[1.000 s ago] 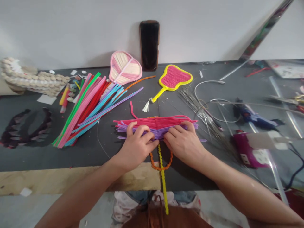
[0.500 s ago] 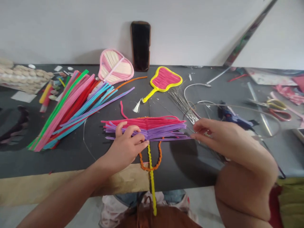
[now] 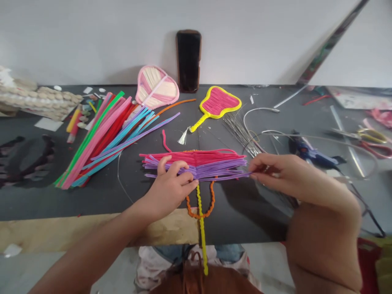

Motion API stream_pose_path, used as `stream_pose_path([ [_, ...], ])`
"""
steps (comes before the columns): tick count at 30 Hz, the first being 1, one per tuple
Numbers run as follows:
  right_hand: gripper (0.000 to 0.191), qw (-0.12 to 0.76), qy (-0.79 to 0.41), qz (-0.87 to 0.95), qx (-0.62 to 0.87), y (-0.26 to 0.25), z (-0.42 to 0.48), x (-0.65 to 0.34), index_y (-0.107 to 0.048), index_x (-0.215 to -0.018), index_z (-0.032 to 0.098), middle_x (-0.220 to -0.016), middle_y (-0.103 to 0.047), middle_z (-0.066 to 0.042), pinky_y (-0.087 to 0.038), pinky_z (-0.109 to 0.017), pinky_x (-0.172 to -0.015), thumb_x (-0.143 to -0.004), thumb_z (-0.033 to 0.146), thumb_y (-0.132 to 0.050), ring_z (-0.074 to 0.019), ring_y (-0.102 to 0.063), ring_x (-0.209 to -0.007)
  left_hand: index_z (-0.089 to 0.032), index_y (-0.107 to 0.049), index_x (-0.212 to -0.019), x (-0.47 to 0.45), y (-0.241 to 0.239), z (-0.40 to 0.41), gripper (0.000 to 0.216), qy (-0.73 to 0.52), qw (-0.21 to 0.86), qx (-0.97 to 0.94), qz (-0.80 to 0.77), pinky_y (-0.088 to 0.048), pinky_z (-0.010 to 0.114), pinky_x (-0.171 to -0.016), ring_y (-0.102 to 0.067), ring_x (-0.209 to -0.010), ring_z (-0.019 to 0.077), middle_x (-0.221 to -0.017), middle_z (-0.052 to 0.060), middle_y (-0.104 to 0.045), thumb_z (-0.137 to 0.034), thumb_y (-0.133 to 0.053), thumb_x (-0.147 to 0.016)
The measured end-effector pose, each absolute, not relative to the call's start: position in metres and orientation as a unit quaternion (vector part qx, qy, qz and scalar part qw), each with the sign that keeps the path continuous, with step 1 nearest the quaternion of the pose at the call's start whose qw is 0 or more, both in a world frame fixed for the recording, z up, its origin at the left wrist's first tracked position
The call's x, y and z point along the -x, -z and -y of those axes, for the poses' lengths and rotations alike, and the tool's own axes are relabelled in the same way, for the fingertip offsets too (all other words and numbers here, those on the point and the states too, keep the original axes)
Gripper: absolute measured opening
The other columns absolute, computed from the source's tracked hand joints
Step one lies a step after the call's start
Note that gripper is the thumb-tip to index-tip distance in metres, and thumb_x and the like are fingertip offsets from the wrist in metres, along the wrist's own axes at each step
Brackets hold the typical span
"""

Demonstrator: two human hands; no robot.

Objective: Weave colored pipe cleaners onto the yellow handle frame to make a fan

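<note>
Steadying pink-and-purple stems [image 3: 203,163] with left hand [image 3: 171,181], fingers spread; right hand [image 3: 280,173] pinches lowest purple stem [image 3: 234,176] by tip, likely aligning it; next move probably calls for gentle tension.

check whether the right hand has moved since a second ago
Yes, rightward: against the yellow-rimmed pink fan, the right hand has gone from mostly below it to beyond its right edge, pinching the end of a purple pipe cleaner.
</note>
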State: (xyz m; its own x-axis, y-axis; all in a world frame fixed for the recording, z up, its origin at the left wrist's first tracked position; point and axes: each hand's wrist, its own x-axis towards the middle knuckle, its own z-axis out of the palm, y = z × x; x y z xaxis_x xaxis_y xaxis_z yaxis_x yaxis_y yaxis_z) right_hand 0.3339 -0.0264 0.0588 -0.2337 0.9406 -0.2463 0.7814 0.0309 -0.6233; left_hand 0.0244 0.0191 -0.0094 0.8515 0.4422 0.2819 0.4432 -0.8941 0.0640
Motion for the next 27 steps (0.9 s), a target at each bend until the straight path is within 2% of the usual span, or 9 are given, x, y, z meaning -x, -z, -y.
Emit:
stream_pose_path([
  [4, 0.02, 0.193, -0.43, 0.689, 0.551, -0.059, 0.021, -0.321, -0.063, -0.087, 0.022, -0.084, -0.068, -0.002, -0.05, -0.026, -0.067, -0.087, 0.042, -0.06, -0.0146, -0.063, -0.073, -0.025, -0.067, -0.104, -0.024, 0.01, -0.019, 0.027, 0.148, -0.002, 0.961, 0.233, -0.02, 0.055, -0.105, -0.049, -0.107, 0.0243, -0.09, 0.001, -0.066, -0.008, -0.051, -0.09],
  [8, 0.018, 0.201, -0.476, 0.684, 0.515, -0.047, 0.011, -0.309, -0.064, -0.093, 0.021, -0.088, -0.069, -0.002, -0.051, -0.025, -0.069, -0.085, 0.037, -0.064, -0.0143, -0.064, -0.076, -0.025, -0.067, -0.104, -0.023, 0.011, -0.019, 0.023, 0.152, 0.006, 0.962, 0.226, -0.021, 0.056, -0.104, -0.049, -0.107, 0.0253, -0.091, 0.001, -0.067, -0.012, -0.054, -0.09],
  [13, 0.015, 0.225, -0.477, 0.685, 0.503, -0.029, 0.007, -0.293, -0.063, -0.095, 0.021, -0.087, -0.069, -0.001, -0.051, -0.024, -0.066, -0.086, 0.032, -0.064, -0.0132, -0.064, -0.074, -0.026, -0.068, -0.104, -0.023, 0.012, -0.018, 0.021, 0.149, -0.003, 0.961, 0.232, -0.019, 0.055, -0.106, -0.048, -0.108, 0.0237, -0.09, 0.0, -0.067, -0.015, -0.055, -0.091],
  [16, 0.01, 0.25, -0.405, 0.736, 0.481, -0.015, 0.008, -0.282, -0.063, -0.098, 0.021, -0.09, -0.069, -0.002, -0.052, -0.027, -0.071, -0.089, 0.025, -0.061, -0.014, -0.064, -0.078, -0.025, -0.068, -0.104, -0.024, 0.012, -0.018, 0.019, 0.154, 0.0, 0.961, 0.229, -0.017, 0.055, -0.107, -0.047, -0.109, 0.0243, -0.089, 0.0, -0.067, -0.016, -0.058, -0.09],
  [19, 0.012, 0.263, -0.272, 0.813, 0.442, -0.002, 0.006, -0.274, -0.062, -0.102, 0.021, -0.096, -0.069, -0.005, -0.052, -0.033, -0.079, -0.092, 0.019, -0.056, -0.0183, -0.065, -0.089, -0.025, -0.068, -0.104, -0.024, 0.012, -0.018, 0.018, 0.156, 0.002, 0.962, 0.226, -0.018, 0.055, -0.105, -0.046, -0.109, 0.0255, -0.089, 0.0, -0.068, -0.018, -0.059, -0.09],
  [23, 0.014, 0.196, -0.147, 0.877, 0.413, 0.002, 0.005, -0.27, -0.064, -0.101, 0.017, -0.093, -0.069, -0.008, -0.05, -0.037, -0.081, -0.094, 0.016, -0.052, -0.0219, -0.062, -0.09, -0.026, -0.069, -0.105, -0.023, 0.012, -0.019, 0.021, 0.154, -0.008, 0.961, 0.229, -0.02, 0.055, -0.104, -0.046, -0.109, 0.025, -0.09, 0.002, -0.069, -0.019, -0.054, -0.093],
  [27, 0.018, 0.129, -0.108, 0.896, 0.412, -0.003, 0.007, -0.269, -0.066, -0.09, 0.015, -0.084, -0.067, -0.008, -0.047, -0.033, -0.073, -0.096, 0.019, -0.049, -0.0201, -0.058, -0.08, -0.025, -0.069, -0.104, -0.023, 0.012, -0.019, 0.019, 0.154, -0.021, 0.961, 0.23, -0.019, 0.055, -0.105, -0.046, -0.11, 0.0253, -0.091, 0.001, -0.07, -0.018, -0.055, -0.092],
])
